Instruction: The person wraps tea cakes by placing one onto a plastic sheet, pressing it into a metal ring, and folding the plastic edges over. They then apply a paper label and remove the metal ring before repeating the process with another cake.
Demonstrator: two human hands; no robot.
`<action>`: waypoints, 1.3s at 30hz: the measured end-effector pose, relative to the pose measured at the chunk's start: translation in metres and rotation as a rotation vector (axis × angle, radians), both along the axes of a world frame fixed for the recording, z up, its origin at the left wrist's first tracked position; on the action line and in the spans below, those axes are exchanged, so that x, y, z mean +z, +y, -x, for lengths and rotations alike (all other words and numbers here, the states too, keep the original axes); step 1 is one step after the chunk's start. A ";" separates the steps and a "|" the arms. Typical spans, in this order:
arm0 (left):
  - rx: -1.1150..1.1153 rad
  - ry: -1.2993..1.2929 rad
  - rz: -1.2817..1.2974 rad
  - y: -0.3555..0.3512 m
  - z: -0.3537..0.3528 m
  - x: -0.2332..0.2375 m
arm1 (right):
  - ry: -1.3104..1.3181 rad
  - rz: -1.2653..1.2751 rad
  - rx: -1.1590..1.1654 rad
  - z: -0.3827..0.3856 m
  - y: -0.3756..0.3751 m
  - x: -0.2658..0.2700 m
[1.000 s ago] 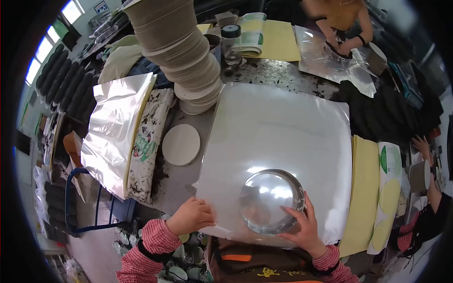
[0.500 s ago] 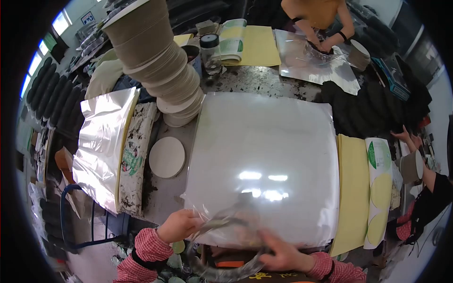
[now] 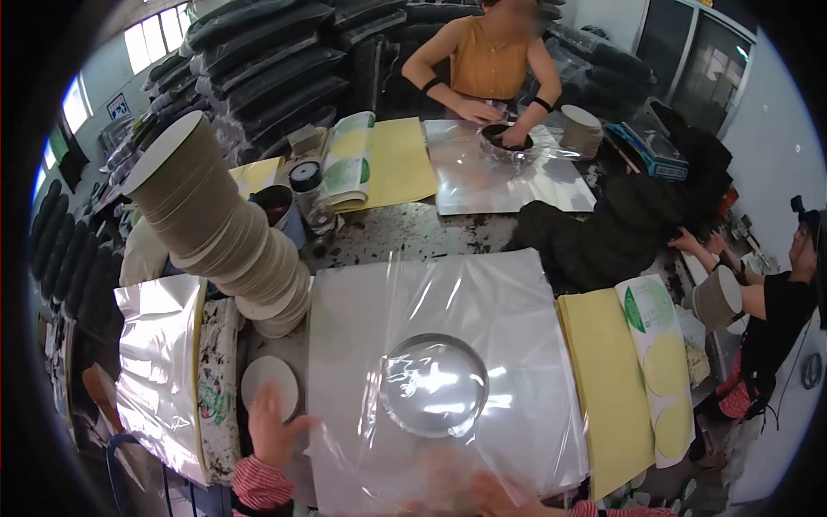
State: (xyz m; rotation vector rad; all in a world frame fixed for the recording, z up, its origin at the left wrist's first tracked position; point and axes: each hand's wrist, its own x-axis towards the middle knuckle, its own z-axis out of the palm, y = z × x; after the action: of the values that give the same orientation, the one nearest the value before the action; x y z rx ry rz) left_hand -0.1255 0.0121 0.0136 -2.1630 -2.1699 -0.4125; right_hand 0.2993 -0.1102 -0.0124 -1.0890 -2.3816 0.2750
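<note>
A round hoop [image 3: 435, 385] lies at the middle of the clear film sheets [image 3: 525, 345], with shiny creases across it; whether film covers it I cannot tell. My left hand [image 3: 274, 424] is at the sheets' left edge, thumb and fingers spread, its fingertips over the lower part of a pale round disc [image 3: 270, 386]. Near the front edge of the sheets is my right hand [image 3: 495, 495], smeared by motion, so its grip is unclear. A tall leaning stack of grey discs [image 3: 228, 228] stands behind the single disc.
Silver film [image 3: 155, 370] lies at the left, yellow sheets [image 3: 607, 388] and a label strip [image 3: 659, 370] at the right. A jar [image 3: 310, 194] and dark coiled material [image 3: 594, 233] are farther back. One person [image 3: 491, 56] works opposite, another [image 3: 780, 302] at the right.
The hoop has left my right hand and now lies on the sheets' area. My left hand has moved left, off the film's corner, and opened. The view has tilted up.
</note>
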 end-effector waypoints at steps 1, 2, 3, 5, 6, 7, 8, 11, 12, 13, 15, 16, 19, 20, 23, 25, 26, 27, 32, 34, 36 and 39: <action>0.037 0.036 0.034 0.008 0.020 -0.020 | 0.253 0.231 0.150 -0.014 -0.030 -0.018; 0.055 0.069 0.171 0.004 0.039 -0.043 | 0.510 0.458 0.297 -0.035 -0.044 -0.028; 0.025 0.104 0.183 -0.008 0.049 -0.057 | 0.504 0.441 0.283 -0.061 -0.039 -0.025; -0.026 0.141 0.194 -0.017 0.055 -0.060 | 0.032 0.489 0.236 -0.114 -0.039 -0.016; -0.039 0.147 0.198 -0.022 0.054 -0.054 | -0.219 0.748 -0.028 -0.136 -0.016 -0.013; -0.049 0.155 0.198 -0.024 0.052 -0.046 | 0.053 0.274 -0.083 -0.120 0.055 0.057; -0.057 0.155 0.193 -0.020 0.051 -0.033 | 0.080 0.277 -0.322 -0.126 0.097 0.056; -0.009 -0.062 0.246 -0.011 0.054 -0.014 | 0.045 0.045 -0.497 -0.169 0.239 0.019; 0.006 -0.061 0.238 -0.010 0.052 -0.012 | -0.059 -0.053 -0.542 -0.184 0.286 0.004; -0.027 -0.059 0.272 -0.008 0.052 -0.007 | -0.146 -0.136 -0.664 -0.195 0.325 -0.006; -0.046 -0.036 0.311 -0.001 0.052 0.006 | -0.297 -0.090 -0.887 -0.215 0.380 -0.029; 0.031 0.019 0.381 0.003 0.045 0.009 | -0.370 0.041 -0.979 -0.226 0.394 -0.040; 0.077 -0.065 0.189 -0.001 -0.008 0.047 | -0.310 0.041 -0.929 -0.249 0.403 -0.050; 0.051 -0.228 -0.063 -0.003 -0.039 0.056 | -0.310 0.042 -0.935 -0.249 0.403 -0.037; -0.593 -0.074 -0.284 0.019 -0.137 0.054 | 0.186 -0.279 -0.893 -0.253 0.380 0.001; -0.719 -0.233 -0.007 0.021 -0.172 0.036 | 0.307 -0.244 -0.852 -0.237 0.356 0.022; -0.741 -0.343 0.153 0.023 -0.179 0.031 | 0.312 -0.238 -0.836 -0.226 0.344 0.033; -0.726 -0.343 0.143 0.029 -0.178 0.033 | 0.507 -0.153 -0.774 -0.216 0.332 0.043; -0.818 0.159 0.237 0.083 -0.197 0.031 | 1.323 0.357 -0.356 -0.153 0.295 0.054; -0.826 0.152 0.254 0.088 -0.212 0.002 | 1.512 0.435 -0.288 -0.109 0.279 0.074; -0.847 0.120 0.291 0.091 -0.220 -0.018 | 1.469 0.479 -0.325 -0.089 0.263 0.084; -0.827 0.209 0.417 0.094 -0.223 -0.028 | 1.129 0.387 -0.263 -0.068 0.240 0.092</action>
State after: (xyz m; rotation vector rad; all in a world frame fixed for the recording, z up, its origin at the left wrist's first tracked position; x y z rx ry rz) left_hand 0.0973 0.1059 -0.0147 -3.0906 -1.2432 0.2771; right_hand 0.3668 0.1300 0.0799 -0.9884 -1.1911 0.9762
